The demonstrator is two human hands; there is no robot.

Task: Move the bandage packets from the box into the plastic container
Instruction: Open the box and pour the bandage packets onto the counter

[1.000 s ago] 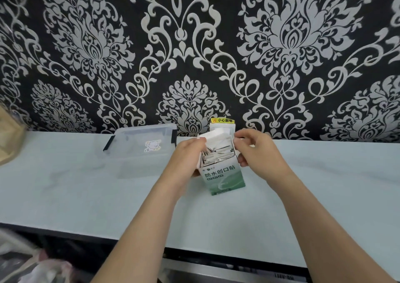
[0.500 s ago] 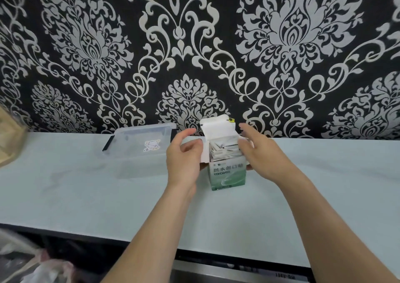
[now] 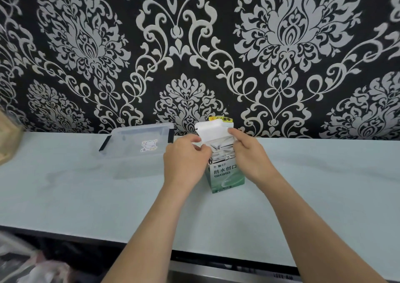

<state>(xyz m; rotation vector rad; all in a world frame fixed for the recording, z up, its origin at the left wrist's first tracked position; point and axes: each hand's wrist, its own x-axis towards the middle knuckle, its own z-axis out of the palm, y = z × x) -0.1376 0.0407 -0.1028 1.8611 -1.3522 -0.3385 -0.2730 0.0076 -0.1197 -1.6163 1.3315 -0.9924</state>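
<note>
The bandage packets (image 3: 223, 150) are standing packed inside the open green-and-white box (image 3: 226, 178), which is sitting upright on the pale counter (image 3: 86, 196). The left hand (image 3: 186, 161) is pinching the box's left top edge with curled fingers. The right hand (image 3: 249, 155) is gripping the right top edge beside the raised white flap (image 3: 213, 131). Both forearms are reaching forward. The clear plastic container (image 3: 138, 144) is lying just left of the box.

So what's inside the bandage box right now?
Under the raised white flap, the open top of the box shows the edges of white bandage packets packed together. Its walls, the left hand and the right hand cover the rest; their count is hidden.
</note>
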